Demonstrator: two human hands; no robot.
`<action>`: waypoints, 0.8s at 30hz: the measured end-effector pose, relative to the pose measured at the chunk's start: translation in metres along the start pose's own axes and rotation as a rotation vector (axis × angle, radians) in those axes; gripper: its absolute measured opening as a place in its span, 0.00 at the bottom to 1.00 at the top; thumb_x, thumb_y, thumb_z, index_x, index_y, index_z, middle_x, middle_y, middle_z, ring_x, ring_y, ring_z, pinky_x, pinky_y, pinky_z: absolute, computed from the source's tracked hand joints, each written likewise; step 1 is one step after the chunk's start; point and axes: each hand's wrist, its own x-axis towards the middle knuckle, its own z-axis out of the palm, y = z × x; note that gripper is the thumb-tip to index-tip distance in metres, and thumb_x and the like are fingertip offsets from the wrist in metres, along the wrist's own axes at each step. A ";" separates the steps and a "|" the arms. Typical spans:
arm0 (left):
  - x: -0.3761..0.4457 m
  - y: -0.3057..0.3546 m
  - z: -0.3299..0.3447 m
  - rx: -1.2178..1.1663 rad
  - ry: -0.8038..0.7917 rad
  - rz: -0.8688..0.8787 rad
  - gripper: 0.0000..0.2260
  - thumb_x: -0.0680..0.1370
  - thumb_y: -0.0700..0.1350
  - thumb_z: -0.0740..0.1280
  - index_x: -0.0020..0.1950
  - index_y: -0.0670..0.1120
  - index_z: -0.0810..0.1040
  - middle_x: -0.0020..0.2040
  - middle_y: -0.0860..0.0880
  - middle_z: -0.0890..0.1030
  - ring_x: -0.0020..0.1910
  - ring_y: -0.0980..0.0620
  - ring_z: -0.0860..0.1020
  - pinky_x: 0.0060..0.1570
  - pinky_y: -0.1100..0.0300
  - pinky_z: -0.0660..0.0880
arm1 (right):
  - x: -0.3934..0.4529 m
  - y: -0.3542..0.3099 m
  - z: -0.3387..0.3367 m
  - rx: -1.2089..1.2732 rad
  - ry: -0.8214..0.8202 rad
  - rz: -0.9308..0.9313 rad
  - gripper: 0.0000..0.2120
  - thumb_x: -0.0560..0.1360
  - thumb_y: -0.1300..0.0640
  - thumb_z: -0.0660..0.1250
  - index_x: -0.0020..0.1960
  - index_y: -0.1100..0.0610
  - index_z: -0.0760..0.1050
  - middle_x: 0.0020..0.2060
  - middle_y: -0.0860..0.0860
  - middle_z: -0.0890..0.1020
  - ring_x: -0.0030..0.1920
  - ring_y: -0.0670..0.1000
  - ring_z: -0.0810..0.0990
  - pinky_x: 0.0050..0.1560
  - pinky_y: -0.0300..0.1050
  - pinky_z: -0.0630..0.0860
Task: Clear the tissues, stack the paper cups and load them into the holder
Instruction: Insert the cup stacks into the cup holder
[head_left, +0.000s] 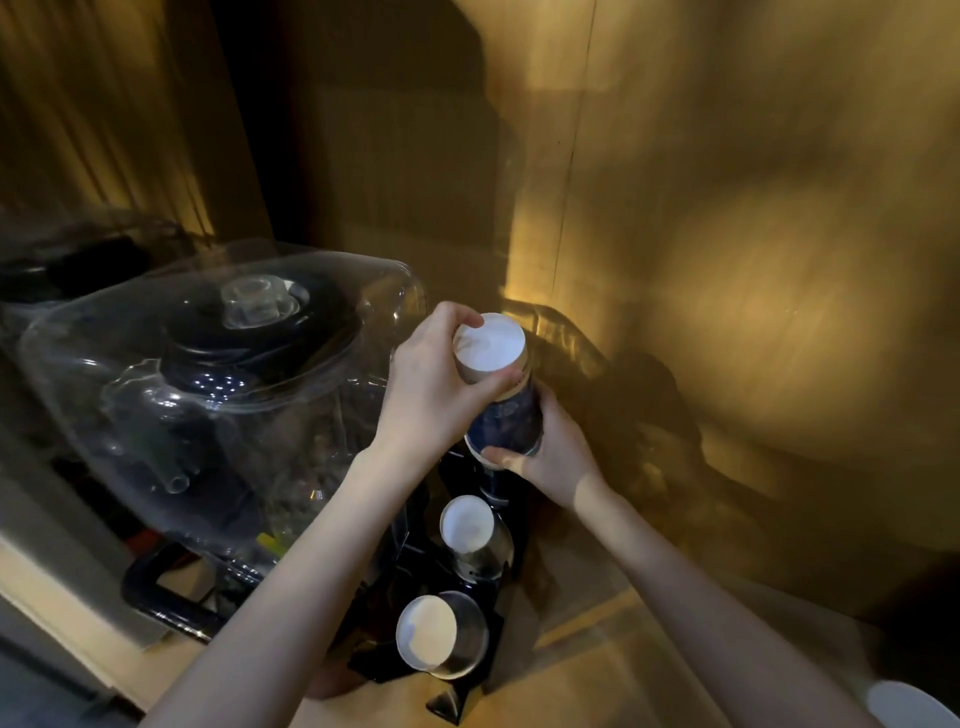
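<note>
Large clear plastic domed cover (218, 374) sits left over dark items. Black multi-slot cup holder (457, 670) on tan wooden worktop (597, 675) carries 2 inverted cup stacks. Both hands grip dark-blue paper cup stack (501, 395) above it: left hand (441, 384) top, right hand (550, 452) bottom.

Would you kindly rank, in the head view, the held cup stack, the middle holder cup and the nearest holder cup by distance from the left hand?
1. Held cup stack: in the left hand grip at its top, with the right hand lower down.
2. Middle holder cup: below the hands, in the black holder.
3. Nearest holder cup: lowest in view, closest to the camera.
</note>
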 end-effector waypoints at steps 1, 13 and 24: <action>0.000 -0.002 0.004 0.008 -0.016 -0.004 0.22 0.66 0.48 0.75 0.55 0.44 0.72 0.57 0.48 0.78 0.57 0.50 0.75 0.54 0.57 0.73 | 0.000 0.002 -0.001 -0.036 0.002 -0.003 0.44 0.60 0.47 0.77 0.69 0.47 0.57 0.67 0.50 0.71 0.67 0.51 0.70 0.66 0.55 0.71; -0.010 -0.038 0.049 0.043 -0.152 -0.118 0.23 0.68 0.47 0.74 0.59 0.45 0.70 0.59 0.46 0.77 0.58 0.47 0.75 0.51 0.61 0.68 | -0.013 0.004 -0.010 -0.189 0.158 -0.217 0.26 0.71 0.54 0.70 0.66 0.56 0.66 0.61 0.54 0.76 0.63 0.52 0.73 0.62 0.45 0.71; -0.023 -0.072 0.080 0.142 -0.243 -0.119 0.30 0.71 0.49 0.71 0.69 0.40 0.66 0.69 0.42 0.71 0.68 0.45 0.70 0.66 0.55 0.68 | -0.017 0.012 -0.006 -0.531 0.029 -0.227 0.25 0.76 0.56 0.63 0.70 0.57 0.62 0.66 0.54 0.73 0.68 0.53 0.68 0.68 0.47 0.63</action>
